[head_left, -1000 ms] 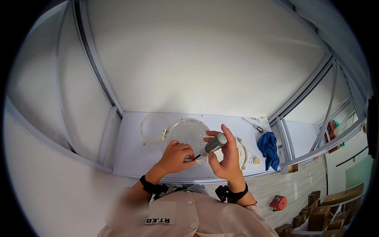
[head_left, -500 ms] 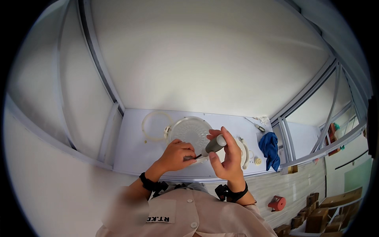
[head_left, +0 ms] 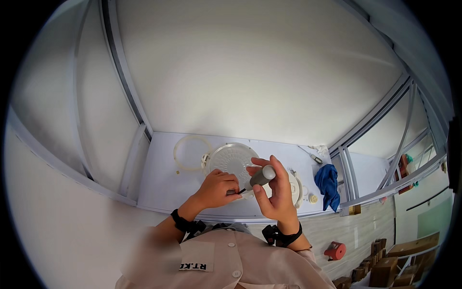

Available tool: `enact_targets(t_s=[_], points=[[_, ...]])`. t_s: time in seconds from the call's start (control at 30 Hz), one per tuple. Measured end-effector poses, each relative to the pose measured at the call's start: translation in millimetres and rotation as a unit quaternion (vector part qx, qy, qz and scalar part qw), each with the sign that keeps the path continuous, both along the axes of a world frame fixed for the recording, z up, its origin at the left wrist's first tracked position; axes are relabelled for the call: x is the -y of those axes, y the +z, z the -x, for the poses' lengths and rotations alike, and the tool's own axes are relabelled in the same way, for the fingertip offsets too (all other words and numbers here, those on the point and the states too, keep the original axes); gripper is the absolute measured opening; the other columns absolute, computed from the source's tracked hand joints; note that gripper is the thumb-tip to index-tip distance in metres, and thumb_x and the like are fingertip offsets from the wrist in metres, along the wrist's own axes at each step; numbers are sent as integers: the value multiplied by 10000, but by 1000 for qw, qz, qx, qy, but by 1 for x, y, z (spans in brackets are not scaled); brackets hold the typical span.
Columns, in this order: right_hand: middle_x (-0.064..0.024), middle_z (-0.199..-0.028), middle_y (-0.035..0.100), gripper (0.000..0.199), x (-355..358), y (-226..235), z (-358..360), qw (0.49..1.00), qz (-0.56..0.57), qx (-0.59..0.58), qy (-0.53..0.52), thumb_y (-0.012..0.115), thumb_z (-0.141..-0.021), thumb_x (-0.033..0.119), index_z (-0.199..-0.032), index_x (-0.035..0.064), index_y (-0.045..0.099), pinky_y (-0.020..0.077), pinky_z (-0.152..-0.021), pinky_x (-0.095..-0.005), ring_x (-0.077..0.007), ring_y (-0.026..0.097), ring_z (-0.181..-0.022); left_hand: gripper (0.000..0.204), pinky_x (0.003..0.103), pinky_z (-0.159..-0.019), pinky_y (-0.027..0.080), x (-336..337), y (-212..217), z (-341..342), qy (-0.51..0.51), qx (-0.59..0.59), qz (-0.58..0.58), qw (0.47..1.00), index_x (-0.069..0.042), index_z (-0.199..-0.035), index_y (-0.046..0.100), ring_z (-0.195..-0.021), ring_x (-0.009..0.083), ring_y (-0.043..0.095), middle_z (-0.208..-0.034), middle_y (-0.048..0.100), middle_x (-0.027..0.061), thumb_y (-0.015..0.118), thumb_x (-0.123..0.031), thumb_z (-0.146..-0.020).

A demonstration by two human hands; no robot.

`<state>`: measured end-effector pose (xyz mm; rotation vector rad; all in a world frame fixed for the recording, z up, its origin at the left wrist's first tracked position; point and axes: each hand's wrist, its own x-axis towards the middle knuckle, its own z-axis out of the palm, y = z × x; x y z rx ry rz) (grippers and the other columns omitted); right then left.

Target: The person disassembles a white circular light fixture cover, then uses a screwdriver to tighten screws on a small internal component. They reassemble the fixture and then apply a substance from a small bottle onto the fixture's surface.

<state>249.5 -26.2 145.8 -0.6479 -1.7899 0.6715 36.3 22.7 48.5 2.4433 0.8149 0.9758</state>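
Above the near edge of the white table [head_left: 159,192], the right hand [head_left: 274,192] wraps its fingers around a grey-handled screwdriver [head_left: 262,176], whose thin tip the left hand [head_left: 219,188] pinches between thumb and fingertips. Just behind them lies a round clear disc [head_left: 234,158]. Any small part at that tip is too tiny to see; a loosened pinch could let it roll off the table.

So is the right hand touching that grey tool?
Touching. The head view shows the right hand wrapped around the grey tool, fingers closed on its handle.
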Motion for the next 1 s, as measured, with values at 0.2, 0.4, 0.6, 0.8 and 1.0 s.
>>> enact_targets(t_s=[0.2, 0.4, 0.6, 0.8, 1.0], points=[[-233, -1391, 608, 786, -5, 17, 1, 984, -105, 116, -84, 788, -914, -5, -1609, 59, 428, 545, -1007, -418, -324, 683, -1167, 216, 389, -849, 454, 1, -3, -1, 10, -10, -1, 1000, -153, -780, 687, -841, 175, 663, -896, 682, -57, 864, -271, -816], [-216, -1329, 641, 826, -7, -11, -3, 993, -18, 21, -117, 833, -877, -4, -1601, 50, 440, 580, -941, -396, -316, 690, -1146, 227, 387, -854, 443, 1, -2, 0, 2, -18, 13, 1000, -151, -781, 677, -843, 178, 656, -896, 681, -53, 853, -283, -835], [-265, -1345, 628, 887, -8, -4, -5, 996, -70, 44, -26, 792, -907, -42, -1649, 49, 315, 582, -996, -450, -319, 683, -1187, 248, 373, -843, 455, 2, 0, 0, 15, 17, 5, 1000, -140, -776, 673, -812, 177, 659, -906, 700, -48, 869, -284, -825], [-221, -1320, 627, 807, -6, -9, -10, 991, -107, -44, -69, 820, -881, -32, -1573, 48, 414, 558, -1009, -468, -368, 671, -1222, 220, 376, -837, 487, 2, 5, -5, 9, 54, -16, 998, -128, -807, 709, -804, 197, 681, -936, 729, -24, 899, -238, -795], [-209, -1342, 592, 830, -4, -17, -26, 979, -135, -101, -118, 850, -870, -18, -1565, 55, 403, 566, -985, -471, -357, 653, -1202, 186, 373, -844, 501, 1, 9, -20, 16, 70, -5, 997, -117, -853, 737, -797, 206, 677, -960, 723, -16, 877, -237, -830]])
